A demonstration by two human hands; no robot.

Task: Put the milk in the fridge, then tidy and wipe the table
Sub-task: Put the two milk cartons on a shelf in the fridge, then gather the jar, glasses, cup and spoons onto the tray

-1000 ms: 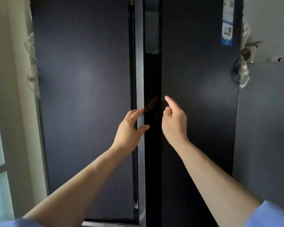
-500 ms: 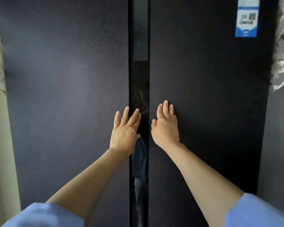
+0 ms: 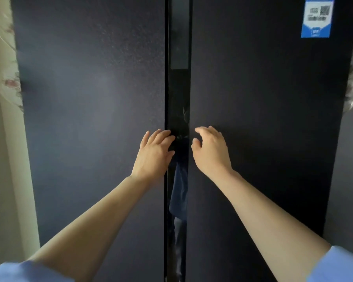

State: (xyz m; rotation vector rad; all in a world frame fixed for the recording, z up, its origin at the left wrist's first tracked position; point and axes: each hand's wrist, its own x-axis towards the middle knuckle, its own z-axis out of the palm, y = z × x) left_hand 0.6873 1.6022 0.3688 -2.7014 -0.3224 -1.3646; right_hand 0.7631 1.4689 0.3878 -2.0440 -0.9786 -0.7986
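Both hands are empty: left hand (image 3: 154, 153) flat on the left fridge door (image 3: 94, 119), right hand (image 3: 211, 150) loosely curled at the right door (image 3: 273, 129). No milk visible, presumably inside. A door might not seal if the push was weak.

Dim, soft light from the left puts a pale sheen on the dark fridge (image 3: 94, 119), the glossy centre strip (image 3: 178, 180) mirrors faintly, and wide-angle distortion bows the slightly blurred edges.

Closed dark fridge (image 3: 90, 119), left hand (image 3: 153, 153) and right hand (image 3: 210, 151) empty, flanking its centre strip (image 3: 178, 98)
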